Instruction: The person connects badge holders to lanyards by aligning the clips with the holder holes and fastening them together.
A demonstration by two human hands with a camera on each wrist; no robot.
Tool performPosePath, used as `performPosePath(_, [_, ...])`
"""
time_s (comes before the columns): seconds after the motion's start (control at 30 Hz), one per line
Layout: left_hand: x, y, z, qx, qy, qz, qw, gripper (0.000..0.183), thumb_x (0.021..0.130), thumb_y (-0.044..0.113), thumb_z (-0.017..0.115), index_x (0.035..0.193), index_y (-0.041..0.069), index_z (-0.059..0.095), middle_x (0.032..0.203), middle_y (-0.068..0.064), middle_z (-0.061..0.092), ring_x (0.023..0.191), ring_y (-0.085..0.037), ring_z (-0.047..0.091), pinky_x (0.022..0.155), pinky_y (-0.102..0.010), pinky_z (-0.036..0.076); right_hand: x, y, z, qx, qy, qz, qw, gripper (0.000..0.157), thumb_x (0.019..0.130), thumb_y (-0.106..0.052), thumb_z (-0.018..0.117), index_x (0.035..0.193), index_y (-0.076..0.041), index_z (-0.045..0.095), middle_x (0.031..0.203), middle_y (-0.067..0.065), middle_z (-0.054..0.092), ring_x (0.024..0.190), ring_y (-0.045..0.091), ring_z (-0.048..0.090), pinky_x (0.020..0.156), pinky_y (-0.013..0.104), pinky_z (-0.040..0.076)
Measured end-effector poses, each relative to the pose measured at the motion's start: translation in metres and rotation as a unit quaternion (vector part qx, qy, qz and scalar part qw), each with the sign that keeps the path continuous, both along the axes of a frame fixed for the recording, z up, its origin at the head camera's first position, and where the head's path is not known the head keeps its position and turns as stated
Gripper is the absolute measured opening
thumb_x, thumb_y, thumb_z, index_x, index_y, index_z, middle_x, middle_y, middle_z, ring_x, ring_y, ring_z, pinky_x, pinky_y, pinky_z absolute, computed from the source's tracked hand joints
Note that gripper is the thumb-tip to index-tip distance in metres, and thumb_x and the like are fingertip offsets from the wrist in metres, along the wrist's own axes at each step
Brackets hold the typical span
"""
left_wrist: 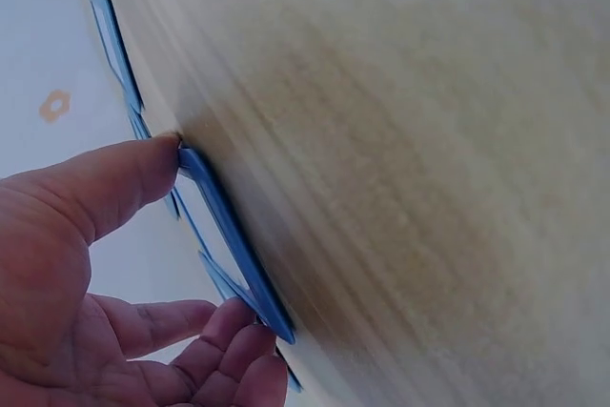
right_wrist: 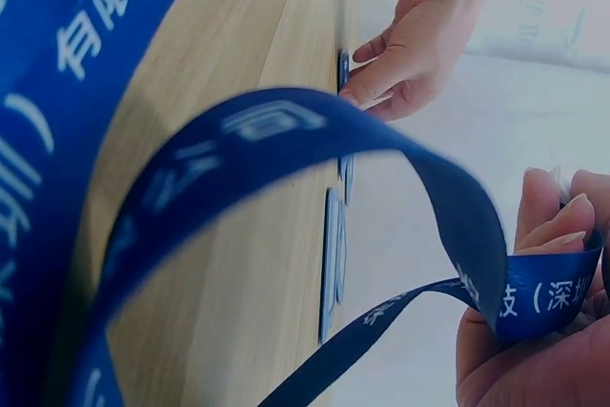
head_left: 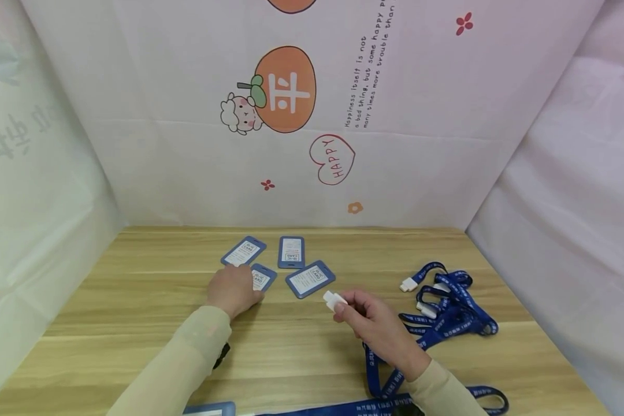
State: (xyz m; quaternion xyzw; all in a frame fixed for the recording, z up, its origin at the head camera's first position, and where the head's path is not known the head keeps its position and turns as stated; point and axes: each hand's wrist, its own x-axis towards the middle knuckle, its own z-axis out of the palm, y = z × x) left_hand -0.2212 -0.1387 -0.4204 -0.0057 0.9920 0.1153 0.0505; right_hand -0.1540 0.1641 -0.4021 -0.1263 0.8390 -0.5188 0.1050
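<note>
My left hand (head_left: 234,290) reaches down over a blue-framed card holder (head_left: 262,278) lying on the table. In the left wrist view, the thumb and fingers pinch this card holder (left_wrist: 238,235) at opposite ends. My right hand (head_left: 382,329) is raised a little right of the cards, holding the white plastic clip (head_left: 334,300) of a blue lanyard between thumb and fingers. In the right wrist view, that printed lanyard (right_wrist: 543,297) passes through the fingers and loops in front of the camera.
Three more card holders lie close by: one at upper left (head_left: 245,251), one upright behind (head_left: 291,252), one slanted to the right (head_left: 310,279). A tangle of blue lanyards (head_left: 460,315) with white clips covers the right side. Another card holder (head_left: 213,409) shows at the front edge.
</note>
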Motion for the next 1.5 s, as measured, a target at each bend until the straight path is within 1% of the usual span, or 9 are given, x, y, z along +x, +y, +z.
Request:
performPosePath(0.2, [-0.002,-0.001,-0.004,0.015,-0.008,0.015,0.9997,0.059,0.081,0.042,0.086,0.111,-0.006,0.068,0.102,-0.021,0.068,0.091,-0.034,0.06,0.087,-0.049,0.055,0.0,0.001,-0.001,0.001,-0.001,-0.003,1.0,0.033,0.105,-0.043,0.061,0.118,-0.014,0.069,0.1,0.004,0.074,0.072,0.017,0.056,0.057,0.025,0.05])
performPosePath(0.47, [-0.002,-0.002,-0.005,0.035,0.0,0.007,0.9994,0.064,0.079,0.037,0.088,0.115,-0.011,0.066,0.114,-0.029,0.058,0.087,-0.031,0.059,0.075,-0.044,0.058,0.0,0.002,-0.002,-0.004,-0.004,0.002,1.0,0.035,0.106,-0.043,0.06,0.12,-0.013,0.068,0.102,0.006,0.074,0.074,0.017,0.057,0.058,0.024,0.05])
performPosePath(0.57, [-0.002,-0.002,-0.004,0.046,0.001,0.005,0.9989,0.065,0.079,0.033,0.089,0.117,-0.012,0.064,0.114,-0.029,0.055,0.085,-0.03,0.059,0.072,-0.043,0.058,0.0,0.002,-0.002,-0.002,-0.003,0.002,1.0,0.034,0.106,-0.043,0.059,0.12,-0.013,0.068,0.102,0.005,0.074,0.074,0.017,0.056,0.058,0.024,0.05])
performPosePath(0.73, [-0.003,-0.002,-0.007,0.06,-0.004,0.003,0.9982,0.062,0.079,0.029,0.089,0.117,-0.012,0.063,0.107,-0.025,0.06,0.085,-0.03,0.059,0.076,-0.044,0.057,0.0,0.002,-0.002,0.002,-0.003,0.002,1.0,0.035,0.106,-0.043,0.059,0.121,-0.013,0.068,0.101,0.004,0.074,0.072,0.017,0.056,0.058,0.024,0.051])
performPosePath(0.9, [0.0,-0.001,-0.005,0.07,-0.017,-0.014,0.9973,0.06,0.082,0.022,0.085,0.122,-0.014,0.058,0.101,-0.02,0.065,0.085,-0.028,0.06,0.081,-0.046,0.058,0.001,0.002,-0.002,0.0,-0.006,0.007,1.0,0.036,0.106,-0.043,0.059,0.122,-0.012,0.068,0.102,0.005,0.074,0.072,0.016,0.055,0.057,0.024,0.05])
performPosePath(1.03, [0.004,-0.002,-0.005,0.077,-0.026,-0.023,0.9964,0.07,0.084,0.019,0.081,0.135,-0.016,0.049,0.112,-0.026,0.067,0.092,-0.03,0.063,0.092,-0.051,0.058,0.001,0.001,-0.002,-0.001,-0.007,0.008,1.0,0.036,0.106,-0.043,0.059,0.122,-0.012,0.068,0.102,0.005,0.074,0.072,0.016,0.055,0.057,0.024,0.05])
performPosePath(1.17, [0.006,-0.003,-0.008,0.082,-0.031,-0.027,0.9958,0.083,0.084,0.02,0.079,0.145,-0.017,0.038,0.122,-0.031,0.065,0.097,-0.033,0.065,0.095,-0.053,0.057,0.002,0.001,-0.003,0.0,-0.007,0.008,1.0,0.036,0.106,-0.044,0.059,0.122,-0.013,0.068,0.102,0.005,0.074,0.071,0.016,0.055,0.057,0.024,0.05])
performPosePath(1.33, [0.007,-0.005,-0.012,0.082,-0.031,-0.029,0.9957,0.087,0.083,0.023,0.078,0.148,-0.017,0.035,0.121,-0.03,0.065,0.095,-0.031,0.063,0.094,-0.051,0.058,0.002,0.001,-0.003,-0.001,-0.009,0.014,1.0,0.036,0.107,-0.044,0.058,0.121,-0.012,0.068,0.102,0.004,0.074,0.07,0.015,0.054,0.057,0.024,0.05])
performPosePath(1.5, [0.011,-0.007,-0.01,0.09,-0.027,-0.03,0.9951,0.093,0.083,0.026,0.077,0.151,-0.019,0.031,0.127,-0.032,0.063,0.098,-0.033,0.063,0.096,-0.053,0.056,0.002,0.001,-0.004,0.001,-0.005,0.018,1.0,0.036,0.107,-0.044,0.058,0.12,-0.012,0.068,0.101,0.004,0.074,0.069,0.014,0.053,0.056,0.023,0.049])
